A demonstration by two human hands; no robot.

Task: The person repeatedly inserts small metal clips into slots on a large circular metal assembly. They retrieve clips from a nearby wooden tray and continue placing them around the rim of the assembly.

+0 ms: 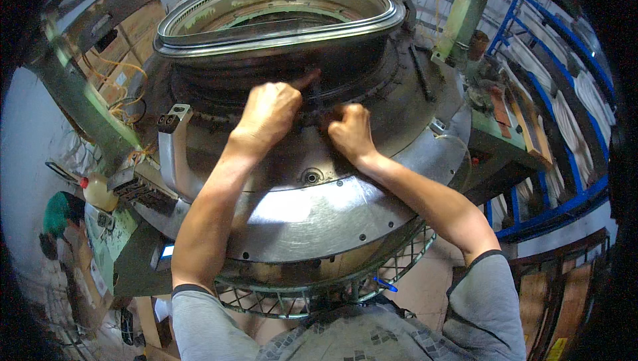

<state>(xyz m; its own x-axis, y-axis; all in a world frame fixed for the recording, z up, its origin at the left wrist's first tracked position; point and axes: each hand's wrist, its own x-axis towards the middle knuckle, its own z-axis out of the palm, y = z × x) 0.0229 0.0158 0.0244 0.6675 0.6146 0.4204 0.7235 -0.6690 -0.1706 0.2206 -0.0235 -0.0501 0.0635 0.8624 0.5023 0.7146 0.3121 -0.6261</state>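
A large round metal machine fills the middle of the head view, with a shiny top ring [279,25] and a wide steel skirt plate [312,215]. My left hand [269,112] is curled against the dark ring of fine parts [392,75] under the top ring, its forefinger stretched up and right. My right hand [351,131] sits just beside it, fingers pinched at the same dark band. What the fingers pinch is too small and dark to make out. Both forearms reach over the skirt plate from below.
A green machine frame post [462,18] rises at the back right, another [73,95] at the left. Blue racking [551,181] with white rolls stands on the right. A wire mesh guard [319,291] rings the machine's base. A yellow bottle [100,191] and control box [143,188] sit at left.
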